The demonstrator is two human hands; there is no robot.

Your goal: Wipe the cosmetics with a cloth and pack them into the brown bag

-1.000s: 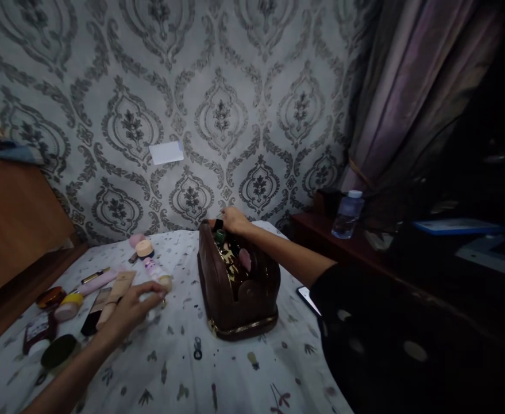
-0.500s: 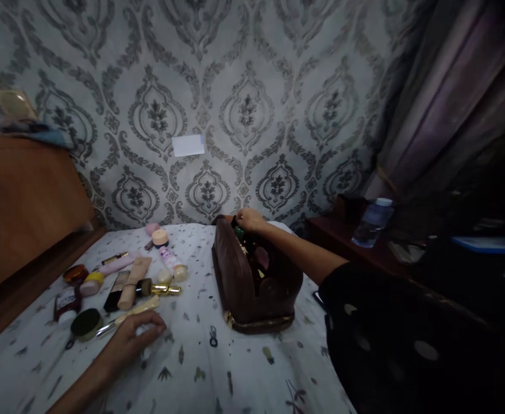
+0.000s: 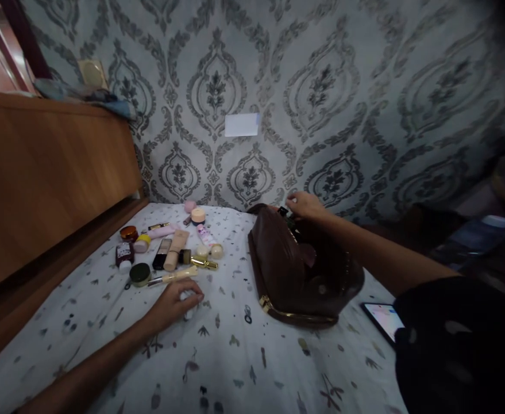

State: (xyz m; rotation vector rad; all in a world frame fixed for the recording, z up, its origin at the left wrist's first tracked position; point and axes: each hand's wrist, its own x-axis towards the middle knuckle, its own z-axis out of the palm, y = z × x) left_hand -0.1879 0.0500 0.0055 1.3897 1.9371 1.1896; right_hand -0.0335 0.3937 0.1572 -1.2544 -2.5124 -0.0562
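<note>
A brown handbag (image 3: 273, 247) with a gold zip stands unzipped on the patterned sheet, its inside mostly dark. At its far rim is my right hand (image 3: 306, 205), fingers curled together, just right of a black-capped greenish item (image 3: 282, 211). What those fingers grip, if anything, I cannot make out. My left hand (image 3: 177, 302) rests on the sheet with thumb and fingers curled; a whitish patch shows between them, too unclear to name. Just beyond it lie a pale-handled brush (image 3: 174, 276), a dark round jar (image 3: 141, 275), a beige tube (image 3: 176, 250) and a gold tube (image 3: 204, 263).
More cosmetics lie at the left, among them an amber jar (image 3: 128, 233), a dark red bottle (image 3: 124, 254) and a peach-lidded jar (image 3: 197, 217). A lit phone (image 3: 384, 319) is right of the bag. A wooden panel (image 3: 58, 149) borders the left; a papered wall rises behind.
The view has turned left and down, so everything sits further right. My right hand now shows slightly right of the black-capped item. My left hand keeps its curled pose by the brush.
</note>
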